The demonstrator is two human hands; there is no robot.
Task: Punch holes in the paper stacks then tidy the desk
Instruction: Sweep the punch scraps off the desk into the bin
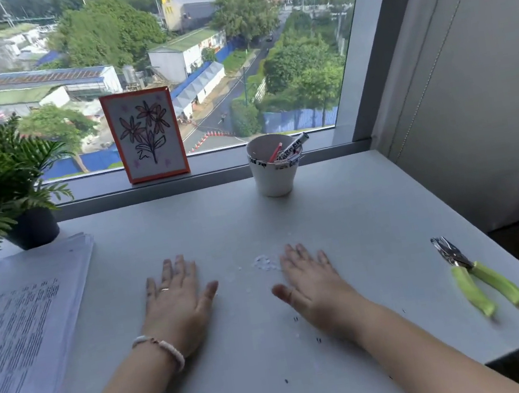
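Head view: we've got both hands flat on the desk (pixel 339 218), fingers straight, holding nothing. Left hand (pixel 180 305) sits mid-frame, right hand (pixel 311 282) beside it, and the confetti (pixel 266 262) lies just off the right fingertips, so we judge that hand nearer for sweeping. Papers (pixel 19 333) stacked far left; punch (pixel 478 274) lies at right, handles toward us. A window runs behind the desk.

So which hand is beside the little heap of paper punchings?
The right hand: its fingertips lie next to the heap of punchings. The left hand, wearing a ring and bracelet, rests farther away.
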